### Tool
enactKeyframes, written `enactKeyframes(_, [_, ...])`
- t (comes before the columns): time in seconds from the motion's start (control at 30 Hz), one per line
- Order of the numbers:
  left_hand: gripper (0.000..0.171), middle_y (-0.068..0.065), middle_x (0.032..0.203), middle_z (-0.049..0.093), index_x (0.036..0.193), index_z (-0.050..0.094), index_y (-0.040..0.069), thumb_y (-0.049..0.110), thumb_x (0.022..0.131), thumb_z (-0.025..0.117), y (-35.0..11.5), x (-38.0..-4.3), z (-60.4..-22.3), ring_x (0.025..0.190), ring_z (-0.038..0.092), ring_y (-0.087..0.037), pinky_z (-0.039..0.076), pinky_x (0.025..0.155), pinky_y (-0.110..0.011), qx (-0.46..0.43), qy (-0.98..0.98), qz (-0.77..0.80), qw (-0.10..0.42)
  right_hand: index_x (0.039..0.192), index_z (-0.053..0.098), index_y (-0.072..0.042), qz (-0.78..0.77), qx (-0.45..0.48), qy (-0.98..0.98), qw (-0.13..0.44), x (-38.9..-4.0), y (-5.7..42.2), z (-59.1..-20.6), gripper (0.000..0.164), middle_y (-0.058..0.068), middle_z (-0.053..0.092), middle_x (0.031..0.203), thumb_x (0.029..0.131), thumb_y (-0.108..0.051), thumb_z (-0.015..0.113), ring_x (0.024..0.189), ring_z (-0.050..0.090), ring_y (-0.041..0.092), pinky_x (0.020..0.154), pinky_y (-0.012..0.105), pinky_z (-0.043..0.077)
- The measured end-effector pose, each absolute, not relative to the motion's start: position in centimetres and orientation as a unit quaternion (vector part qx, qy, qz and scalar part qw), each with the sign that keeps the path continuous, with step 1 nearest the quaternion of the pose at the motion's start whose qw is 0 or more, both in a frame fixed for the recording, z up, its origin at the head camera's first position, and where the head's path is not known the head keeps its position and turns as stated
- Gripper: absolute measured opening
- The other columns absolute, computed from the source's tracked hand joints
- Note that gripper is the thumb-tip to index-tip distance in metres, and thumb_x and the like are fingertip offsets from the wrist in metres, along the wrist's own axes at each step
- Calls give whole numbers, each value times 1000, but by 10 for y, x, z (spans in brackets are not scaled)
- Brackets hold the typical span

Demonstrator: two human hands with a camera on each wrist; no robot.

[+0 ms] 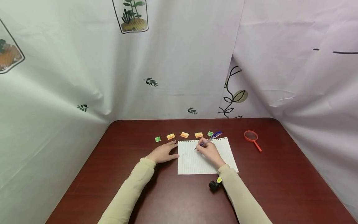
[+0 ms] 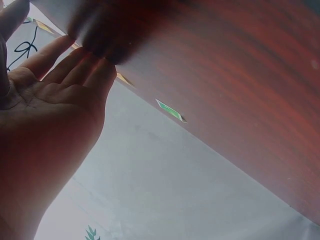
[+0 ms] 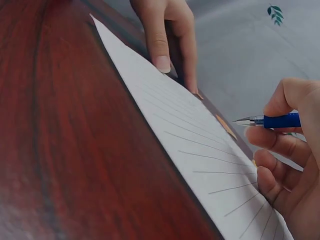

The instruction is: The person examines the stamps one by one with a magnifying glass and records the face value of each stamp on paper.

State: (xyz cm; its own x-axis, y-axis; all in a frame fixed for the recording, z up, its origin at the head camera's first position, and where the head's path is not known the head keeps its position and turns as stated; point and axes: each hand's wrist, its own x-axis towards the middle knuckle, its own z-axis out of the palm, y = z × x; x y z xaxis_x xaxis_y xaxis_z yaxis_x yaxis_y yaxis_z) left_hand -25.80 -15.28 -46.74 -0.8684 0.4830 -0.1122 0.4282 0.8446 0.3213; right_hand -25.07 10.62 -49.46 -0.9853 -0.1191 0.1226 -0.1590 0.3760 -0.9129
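A blue pen is pinched between the thumb and fingers of my right hand, over the upper middle of a lined sheet of paper. In the right wrist view the pen points its metal tip leftward, and the paper lies beneath the hand. My left hand lies at the paper's left edge, its fingers extended and the thumb touching the edge. From the left wrist, the fingers of this hand appear straight against the tabletop. Any writing on the sheet is too faint to read.
Beyond the paper runs a row of small cards: a green one at the left, orange ones between, another green one at the right. A red magnifying glass lies to the right on the brown table. White cloth hangs behind.
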Motion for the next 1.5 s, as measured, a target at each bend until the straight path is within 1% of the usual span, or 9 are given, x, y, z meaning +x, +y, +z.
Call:
enactKeyframes(0.17, [67,-12,158,40,149,49,6,43,97,67,-152,-257,-467,144,39,-28,40,111,-45,233,957,146,96,89,63,-15,536,98,-838,22,-249,104,-496,3,-1,64,82,87,-17,65,79,56,18,77,34,44])
enactKeyframes(0.27, [67,-12,158,40,149,49,5,43,97,67,-152,-256,-466,144,39,-28,40,111,-45,232,957,148,96,89,64,-15,532,99,-841,25,-248,103,-497,3,-1,64,84,87,-16,65,82,57,19,80,35,44])
enactKeyframes(0.4, [67,-13,157,40,149,50,5,42,96,67,-151,-256,-466,144,39,-29,40,111,-45,233,956,148,96,88,63,-15,513,102,-852,30,-249,103,-498,3,-3,64,81,86,-16,65,77,56,17,76,33,44])
enactKeyframes(0.53, [66,-13,157,41,148,50,5,42,96,68,-152,-257,-466,144,40,-29,40,110,-45,232,956,148,95,83,62,-18,503,109,-857,33,-249,102,-498,4,-4,62,76,86,-16,65,72,54,16,71,32,43])
enactKeyframes(0.7, [67,-13,158,40,149,50,5,43,96,67,-152,-258,-468,144,40,-29,40,110,-45,232,957,145,95,79,62,-18,505,110,-856,33,-248,101,-496,7,-5,61,73,84,-14,65,72,54,15,71,32,41])
enactKeyframes(0.97, [68,-13,159,38,150,48,5,43,97,66,-152,-257,-466,145,37,-29,38,112,-46,235,955,150,100,80,61,-17,512,89,-853,35,-251,101,-500,6,-4,61,70,85,-15,65,69,53,16,70,31,40])
enactKeyframes(1.13, [68,-12,159,38,150,48,6,44,97,65,-152,-259,-466,146,36,-28,38,113,-46,234,956,145,102,80,61,-18,508,95,-856,34,-252,102,-500,7,-3,59,70,85,-16,65,69,53,17,69,32,40])
enactKeyframes(1.5, [69,-12,159,37,151,47,6,45,97,65,-152,-261,-469,146,36,-28,38,112,-45,232,956,147,102,83,61,-18,499,95,-861,39,-254,105,-501,5,-2,63,75,87,-17,65,72,54,18,71,33,41])
